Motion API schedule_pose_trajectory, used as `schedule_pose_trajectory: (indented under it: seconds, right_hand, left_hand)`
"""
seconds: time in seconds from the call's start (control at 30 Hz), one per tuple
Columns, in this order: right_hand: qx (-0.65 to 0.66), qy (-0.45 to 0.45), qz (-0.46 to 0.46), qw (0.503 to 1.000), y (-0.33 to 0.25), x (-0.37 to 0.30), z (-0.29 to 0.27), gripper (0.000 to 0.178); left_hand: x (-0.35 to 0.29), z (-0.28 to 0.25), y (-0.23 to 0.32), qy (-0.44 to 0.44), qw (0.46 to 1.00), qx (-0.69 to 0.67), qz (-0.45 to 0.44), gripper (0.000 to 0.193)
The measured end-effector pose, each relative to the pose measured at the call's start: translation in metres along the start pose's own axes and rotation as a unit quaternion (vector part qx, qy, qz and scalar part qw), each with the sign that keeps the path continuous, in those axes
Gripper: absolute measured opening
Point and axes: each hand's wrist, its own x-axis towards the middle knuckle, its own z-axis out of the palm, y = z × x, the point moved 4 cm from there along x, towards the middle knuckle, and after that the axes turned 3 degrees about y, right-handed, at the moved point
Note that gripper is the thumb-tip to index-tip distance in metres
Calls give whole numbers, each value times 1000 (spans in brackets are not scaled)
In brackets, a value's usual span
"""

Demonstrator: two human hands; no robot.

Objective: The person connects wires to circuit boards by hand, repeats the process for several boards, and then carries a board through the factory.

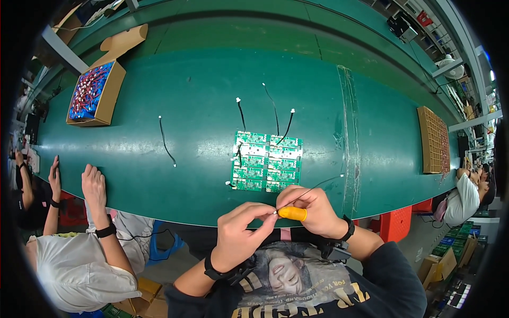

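My left hand [243, 229] is closed in a pinch, thumb and forefinger meeting at the small white plug of a thin black cable [322, 183]. Close against it, my right hand [316, 212] is closed on the same cable. A yellow finger cot [293, 213] covers one of its digits. The cable's far end trails right over the table edge area, tipped in white. Just beyond my hands lie two joined green circuit board panels [249, 173]. Short black cables with white plugs, one of them [289, 125], lie on and around the panels. Another black cable [166, 146] rests further left.
An open cardboard box [115, 87] of blue cells with red wires stands at the far left. A divided cardboard tray [432, 140] sits at the right end. Clear tape [348, 138] crosses the green table. A co-worker's hands [94, 185] rest at the left edge.
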Motion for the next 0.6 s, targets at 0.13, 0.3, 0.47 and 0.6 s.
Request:
schedule_pose_trajectory:
  seconds: [0.13, 0.3, 0.47, 0.6]
  right_hand:
    - [-26, 8, 24, 999, -3, 2, 1, 12]
    - [-40, 20, 145, 988, -2, 3, -7, 13]
    - [-76, -4, 194, 978, -4, 7, -12, 15]
    - [-121, -24, 69, 990, -22, 18, -14, 13]
  left_hand:
    - [0, -2, 5, 32, 982, 126, 134, 22]
    - [-2, -1, 8, 3, 917, 288, 277, 25]
    - [0, 0, 7, -24, 889, 325, 323, 25]
    - [-2, 5, -10, -1, 923, 281, 264, 29]
